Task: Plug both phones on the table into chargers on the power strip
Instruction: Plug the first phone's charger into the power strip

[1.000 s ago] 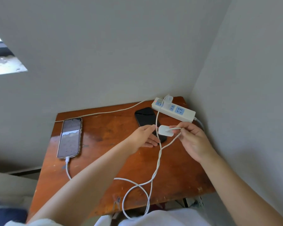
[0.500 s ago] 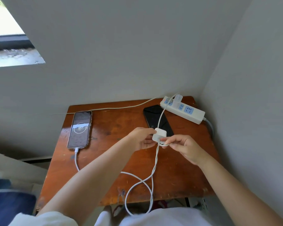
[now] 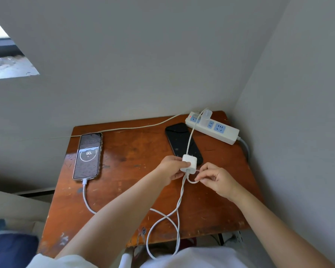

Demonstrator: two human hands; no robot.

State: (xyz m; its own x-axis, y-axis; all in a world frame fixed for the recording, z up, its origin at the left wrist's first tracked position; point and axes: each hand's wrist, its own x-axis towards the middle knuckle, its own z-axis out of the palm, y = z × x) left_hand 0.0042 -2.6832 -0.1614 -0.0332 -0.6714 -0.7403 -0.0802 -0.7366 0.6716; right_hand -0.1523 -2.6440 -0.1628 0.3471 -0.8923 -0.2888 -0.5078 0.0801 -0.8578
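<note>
On the brown wooden table [image 3: 128, 200] the left phone [image 3: 87, 156] lies face up, its lit screen reading 90, with a white cable in its bottom end. A dark phone [image 3: 180, 140] lies near the white power strip [image 3: 226, 134] at the back right; one white charger [image 3: 205, 118] sits in the strip. My left hand [image 3: 170, 170] holds a second white charger block [image 3: 189, 163] above the dark phone's near end. My right hand [image 3: 217, 179] pinches a white cable [image 3: 179, 207] just beside the block's underside.
Grey walls close in behind and to the right of the table. A thin cord [image 3: 124, 129] runs along the back edge toward the strip. White cables loop over the table's front edge [image 3: 157, 229]. A window [image 3: 6, 60] shows at the upper left.
Both hands have drawn the charger block nearer to me, away from the strip. The left phone's screen now shows a 90 charge ring. The view has shifted right.
</note>
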